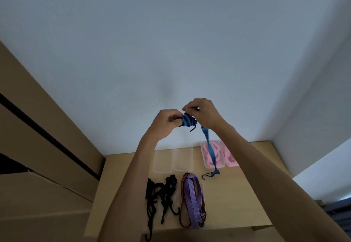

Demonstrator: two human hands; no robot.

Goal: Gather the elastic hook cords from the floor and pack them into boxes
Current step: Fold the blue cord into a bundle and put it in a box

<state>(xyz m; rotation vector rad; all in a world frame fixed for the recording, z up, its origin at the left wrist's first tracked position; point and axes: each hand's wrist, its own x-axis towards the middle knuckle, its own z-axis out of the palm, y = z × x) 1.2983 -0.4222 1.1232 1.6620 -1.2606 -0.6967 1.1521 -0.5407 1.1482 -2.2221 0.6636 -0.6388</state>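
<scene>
Grip, left: the folded end of the blue striped cord (pixel 187 120) is pinched by the left hand (pixel 166 121), fingers curled round the bundle from the left side.
Grip, right: the top of the same bundle is pinched by the right hand (pixel 204 111), fingertips bent down onto it — the two hands are almost touching over the cord.
Pose of the hands: both are raised in front of the pale wall (pixel 171 42), well above the surface; the right sits slightly higher than the left.
Pose of the arms: both forearms are stretched up and forward from the bottom of the view, converging at the cord.
Cord's free length: a single blue strand is left hanging from the bundle, down past the pink boxes, ending in a black hook (pixel 208 174) that lies on or just above the surface — which of the two cannot be told.
Wooden surface (pixel 237 200): the rest of the cords and the boxes are laid out here.
Clear boxes (pixel 173 161): two are set side by side at the back, near the wall.
Pink boxes (pixel 218 155): two more are set to their right, with pink coils inside.
Black cords (pixel 161 194): tangled in front of the clear boxes.
Purple cords (pixel 192 199): bundled with an orange-edged one, just right of the black ones.
</scene>
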